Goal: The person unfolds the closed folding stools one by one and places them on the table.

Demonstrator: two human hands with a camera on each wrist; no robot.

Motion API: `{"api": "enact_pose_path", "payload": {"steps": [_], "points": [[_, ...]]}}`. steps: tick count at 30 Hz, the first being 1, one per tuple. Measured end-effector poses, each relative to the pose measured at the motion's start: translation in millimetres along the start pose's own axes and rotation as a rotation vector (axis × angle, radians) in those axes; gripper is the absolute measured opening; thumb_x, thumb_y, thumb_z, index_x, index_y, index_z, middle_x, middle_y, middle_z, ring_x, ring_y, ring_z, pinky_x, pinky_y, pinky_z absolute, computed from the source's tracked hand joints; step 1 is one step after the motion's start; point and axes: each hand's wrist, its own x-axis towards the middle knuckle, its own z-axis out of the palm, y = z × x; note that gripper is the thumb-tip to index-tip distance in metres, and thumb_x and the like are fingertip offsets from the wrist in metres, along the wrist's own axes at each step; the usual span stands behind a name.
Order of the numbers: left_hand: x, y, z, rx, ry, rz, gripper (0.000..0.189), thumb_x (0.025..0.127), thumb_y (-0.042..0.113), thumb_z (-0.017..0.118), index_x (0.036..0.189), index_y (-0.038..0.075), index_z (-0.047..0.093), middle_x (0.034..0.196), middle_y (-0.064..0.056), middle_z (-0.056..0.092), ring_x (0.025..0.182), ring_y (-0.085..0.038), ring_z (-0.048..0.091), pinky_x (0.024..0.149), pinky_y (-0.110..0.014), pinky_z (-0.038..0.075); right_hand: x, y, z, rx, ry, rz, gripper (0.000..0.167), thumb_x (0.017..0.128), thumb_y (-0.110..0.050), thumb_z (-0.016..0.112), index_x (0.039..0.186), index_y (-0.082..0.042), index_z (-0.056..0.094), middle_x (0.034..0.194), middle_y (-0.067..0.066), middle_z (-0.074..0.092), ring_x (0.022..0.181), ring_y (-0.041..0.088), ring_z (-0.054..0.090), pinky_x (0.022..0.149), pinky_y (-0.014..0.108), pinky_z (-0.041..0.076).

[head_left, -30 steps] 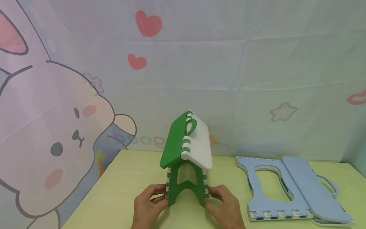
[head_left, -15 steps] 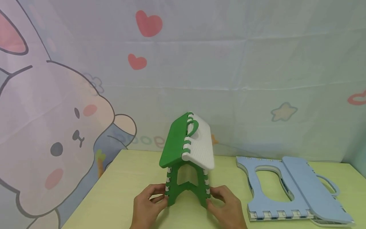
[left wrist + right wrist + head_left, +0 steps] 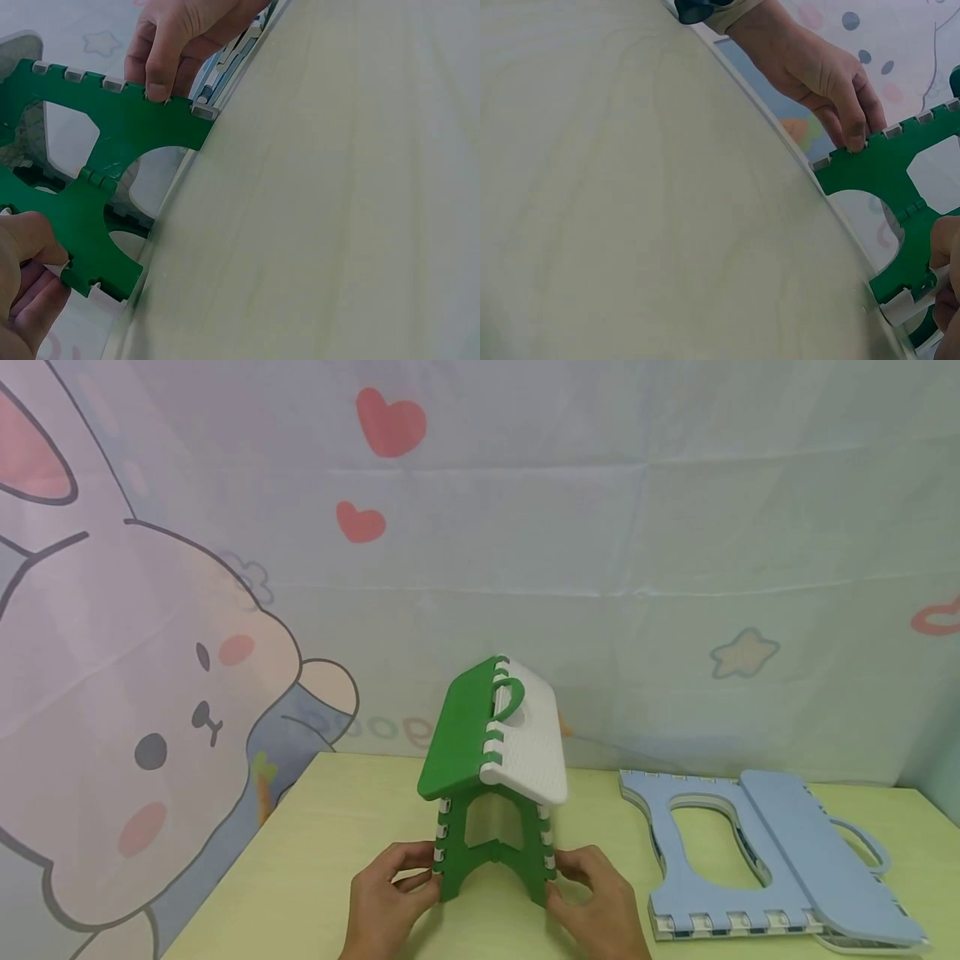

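Observation:
A green and white folding stool [image 3: 461, 727] stands partly unfolded on the table, its seat halves peaked like a roof and a green loop handle at the ridge. At the lower left leg edge, my left hand [image 3: 390, 897] grips the stool between thumb and fingers. My right hand [image 3: 596, 897] pinches the opposite leg edge, low down. From the left wrist view, the hinged green leg panel [image 3: 142, 127] shows a bend at its middle, with the left hand [image 3: 30, 277] at one edge. In the right wrist view the right hand [image 3: 946, 259] is cut off by the frame.
A light blue folding stool [image 3: 810, 852] lies folded flat at the right of the pale yellow-green table [image 3: 300, 860]. Behind the table hangs a cloth backdrop [image 3: 585, 552] printed with a rabbit, hearts and a star.
The stool's right leg side and white seat half have moved slightly right with my right hand, so the legs stand wider apart. My left hand has barely moved.

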Motion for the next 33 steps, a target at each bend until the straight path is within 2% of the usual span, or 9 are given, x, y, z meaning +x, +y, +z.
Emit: {"api": "enact_pose_path", "payload": {"steps": [4, 7, 13, 23, 33], "points": [[0.3, 0.3, -0.2, 0.010, -0.003, 0.002, 0.033, 0.080, -0.017, 0.080, 0.106, 0.004, 0.078, 0.110, -0.008, 0.074, 0.097, -0.020, 0.075, 0.084, -0.028, 0.063, 0.6, -1.7, -0.8, -0.015, -0.026, 0.056, 0.036, 0.078, 0.012, 0.083, 0.104, -0.010, 0.072, 0.105, -0.008, 0.066, 0.093, 0.018, 0.072, 0.083, 0.034, 0.064], [0.4, 1.0, -0.4, 0.016, -0.003, 0.001, 0.033, 0.080, -0.017, 0.080, 0.106, 0.004, 0.078, 0.110, -0.008, 0.074, 0.098, -0.020, 0.075, 0.084, -0.028, 0.063, 0.5, -1.5, -0.6, -0.024, -0.029, 0.063, 0.036, 0.078, 0.012, 0.083, 0.104, -0.011, 0.072, 0.104, -0.007, 0.066, 0.094, 0.019, 0.072, 0.083, 0.034, 0.064], [1.0, 0.2, -1.0, 0.019, -0.003, 0.009, 0.033, 0.080, -0.017, 0.080, 0.105, 0.005, 0.078, 0.110, -0.008, 0.074, 0.097, -0.020, 0.075, 0.083, -0.028, 0.063, 0.2, 1.6, 0.4, -0.032, -0.004, 0.004, 0.039, 0.075, 0.015, 0.083, 0.103, -0.010, 0.072, 0.104, -0.008, 0.066, 0.092, 0.019, 0.072, 0.081, 0.034, 0.064], [1.1, 1.3, -1.6, 0.044, -0.008, 0.012, 0.033, 0.081, -0.017, 0.079, 0.106, 0.004, 0.077, 0.109, -0.009, 0.074, 0.098, -0.022, 0.075, 0.083, -0.028, 0.063, 0.6, -0.4, -1.3, -0.050, -0.005, 0.020, 0.038, 0.075, 0.014, 0.083, 0.103, -0.009, 0.072, 0.104, -0.008, 0.066, 0.092, 0.019, 0.072, 0.081, 0.034, 0.064], [1.0, 1.5, -1.4, 0.056, -0.003, 0.012, 0.033, 0.081, -0.016, 0.079, 0.106, 0.005, 0.077, 0.110, -0.008, 0.073, 0.098, -0.022, 0.074, 0.084, -0.027, 0.063, 0.0, 4.4, -1.4, -0.047, 0.037, -0.054, 0.042, 0.071, 0.017, 0.082, 0.102, -0.010, 0.072, 0.103, -0.010, 0.067, 0.090, 0.016, 0.071, 0.079, 0.033, 0.064]]}}
